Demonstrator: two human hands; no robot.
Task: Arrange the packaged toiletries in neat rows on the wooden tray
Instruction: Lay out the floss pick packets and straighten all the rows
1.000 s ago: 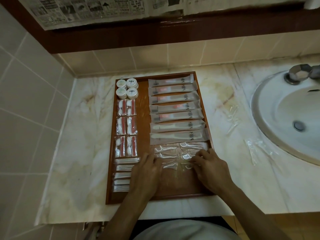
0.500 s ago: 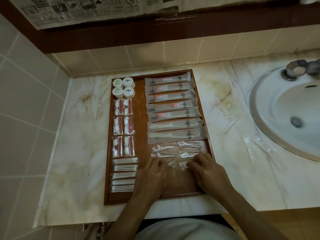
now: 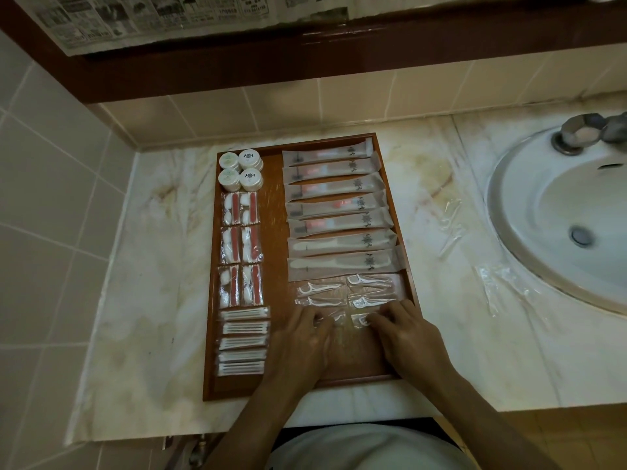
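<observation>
A wooden tray (image 3: 271, 212) lies on the marble counter. Its left column holds round white soap packs (image 3: 240, 170), red-and-white sachets (image 3: 241, 252) and cotton-swab packets (image 3: 243, 340). Down its right side run several long toothbrush packets (image 3: 339, 212), with clear dental-floss-pick packets (image 3: 353, 293) below them. My left hand (image 3: 302, 344) rests on the tray, its fingertips touching a floss-pick packet. On a neighbouring floss-pick packet (image 3: 361, 318) lie the fingertips of my right hand (image 3: 407, 337). Both hands cover the nearest packets in part.
Crumpled clear plastic wrappers (image 3: 502, 286) lie on the marble counter (image 3: 149, 293) right of the tray. A white sink (image 3: 556, 225) with a metal tap (image 3: 576, 134) sits at the far right. Tiled walls close in on the left and behind.
Both hands have stayed over the floss-pick packets at the tray's near right, with small finger shifts. The view has drifted slightly.
</observation>
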